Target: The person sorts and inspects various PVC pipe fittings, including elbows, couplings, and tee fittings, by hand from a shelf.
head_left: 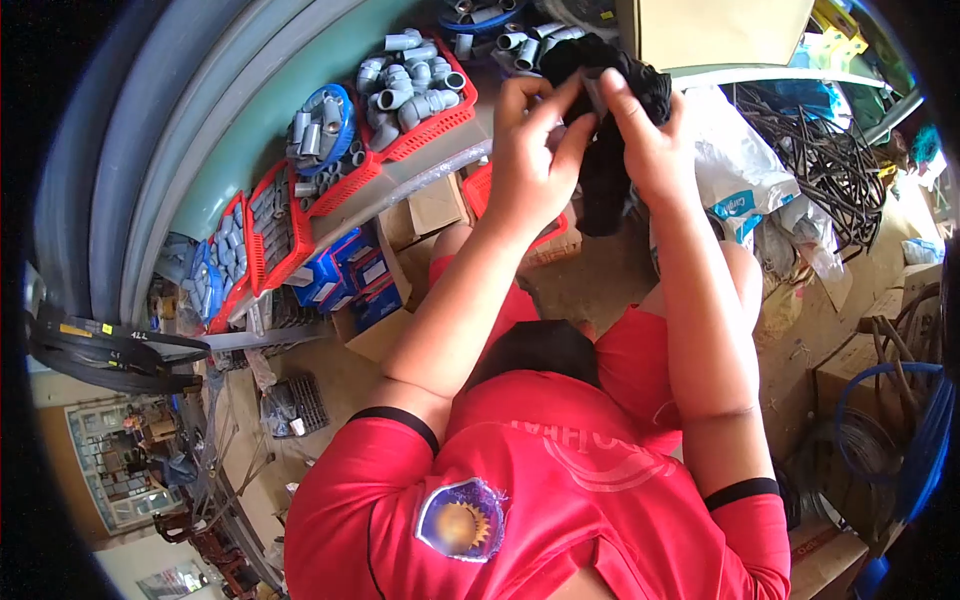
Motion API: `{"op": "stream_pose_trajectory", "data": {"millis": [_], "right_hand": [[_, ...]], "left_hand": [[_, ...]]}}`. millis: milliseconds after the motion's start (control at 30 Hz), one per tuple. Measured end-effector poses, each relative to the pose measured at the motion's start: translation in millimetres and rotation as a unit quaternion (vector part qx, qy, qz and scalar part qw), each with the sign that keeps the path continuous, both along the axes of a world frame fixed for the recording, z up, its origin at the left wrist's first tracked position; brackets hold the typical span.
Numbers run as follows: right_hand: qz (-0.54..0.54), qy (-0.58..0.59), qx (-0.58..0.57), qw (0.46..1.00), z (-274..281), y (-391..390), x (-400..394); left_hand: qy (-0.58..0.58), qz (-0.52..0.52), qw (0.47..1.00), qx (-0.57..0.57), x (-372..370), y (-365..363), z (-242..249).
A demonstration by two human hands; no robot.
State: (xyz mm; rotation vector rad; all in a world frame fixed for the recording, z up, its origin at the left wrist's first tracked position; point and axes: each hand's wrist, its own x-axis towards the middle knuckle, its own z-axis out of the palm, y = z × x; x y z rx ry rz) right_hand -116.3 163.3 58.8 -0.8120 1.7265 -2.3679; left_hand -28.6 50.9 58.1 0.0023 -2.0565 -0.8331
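Observation:
Both hands are raised in front of me and meet at a bunched black cloth (607, 185). My left hand (545, 150) is closed, its thumb and fingers pinching the cloth's near side. From the other side my right hand (655, 140) grips it, with the thumb pointing up. A small pale, tag-like piece (594, 93) shows between the fingertips of the two hands; what it is I cannot tell. The cloth spreads behind the fingers and hangs down between the wrists, its folds partly hidden by the hands.
Left of the hands, a shelf carries red baskets (425, 130) of grey pipe fittings (408, 85) and a blue basket (345, 118). Blue boxes (350, 270) sit below. To the right are a white plastic bag (735, 150), dark tangled rods (820, 160) and a blue hose (925, 450).

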Motion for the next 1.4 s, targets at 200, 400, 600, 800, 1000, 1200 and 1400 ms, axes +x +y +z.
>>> {"op": "stream_pose_trajectory", "data": {"millis": [200, 400, 600, 800, 1000, 1200, 1400], "right_hand": [[-0.04, -0.099, -0.064, 0.992, -2, -2, 3], [-0.043, -0.21, -0.138, 0.967, -35, -6, -16], [0.143, -0.044, -0.022, 0.988, -2, 2, 1], [0.013, 0.343, 0.119, 0.932, -3, -10, 3], [-0.115, 0.153, 0.133, 0.973, -11, -6, 1], [-0.134, -0.144, -0.156, 0.968, -3, -16, 5], [0.082, -0.091, -0.082, 0.989, 9, -6, -2]], "left_hand": [[0.001, -0.071, 0.996, -0.061, -1, -14, 3], [0.018, -0.093, 0.995, 0.038, -1, -1, -4], [0.017, -0.125, 0.965, 0.228, -2, -19, -15], [-0.041, -0.21, 0.838, 0.502, -1, -37, -13], [-0.132, -0.229, 0.762, 0.592, -2, -12, -37], [-0.128, -0.242, 0.77, 0.576, 6, -5, -31], [-0.013, -0.234, 0.764, 0.601, -2, -1, -29]]}}
